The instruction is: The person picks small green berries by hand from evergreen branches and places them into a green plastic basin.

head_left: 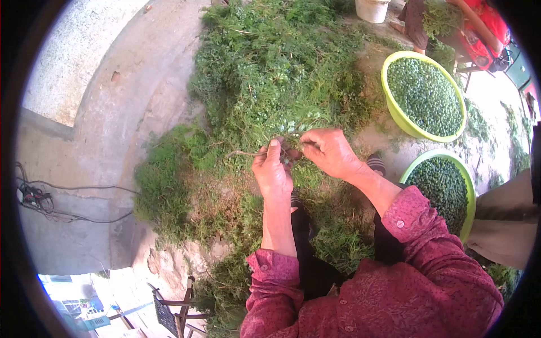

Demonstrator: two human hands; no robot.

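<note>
"Over the heap of loose greenery point(270, 73), what is going on?"

"The left hand point(274, 170) is closed, pinching a thin brown stem point(242, 152) that pokes out to its left; the right hand point(332, 152) is curled in just beside it, its fingers point(311, 137) bunched together; whether they grip anything, I can't tell."

"Which step would you call that?"

"Picking over a single stem, I'd judge, the left steadying and the right plucking; the next move seems to call for a firm left pinch and a light, exact pull from the right."

"And the count?"

"One stem singled out, at the left hand; two basins on the ground to the right, the upper basin point(401, 118) yellowish and the lower basin point(472, 203) light green, both holding small green pieces point(425, 93) past counting; one white bucket point(372, 11) at the top edge; one chair point(181, 315) at the lower left; the heap is too tangled to number."
</note>
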